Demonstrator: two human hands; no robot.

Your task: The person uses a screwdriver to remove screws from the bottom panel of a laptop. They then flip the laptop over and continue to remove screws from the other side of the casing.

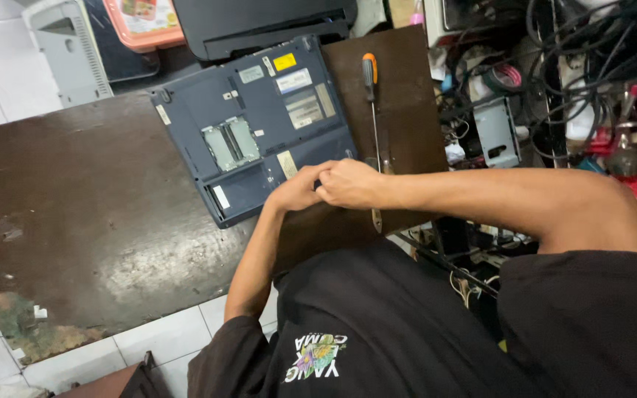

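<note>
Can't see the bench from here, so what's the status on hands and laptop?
Both hands, left and right, pressed together at overturned laptop near edge. Grip unclear. Screwdriver lies beside it.

The left hand (pixel 298 190) and right hand (pixel 349 183) cover the laptop's (pixel 259 118) near corner. What the fingers pinch is hidden. The printer (pixel 259 22) is cut off at the top edge.

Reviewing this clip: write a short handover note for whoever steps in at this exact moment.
Left hand and right hand: pressed together at the near right corner of the laptop; whether they grip anything is hidden.
Laptop: blue-grey, upside down on the brown table, one bottom bay open with its boards exposed.
Screwdriver: orange handle, lying unheld on the table right of the laptop.
Done: a bay cover appears to be off.
Left: the rest of the base looks still assembled.
</note>
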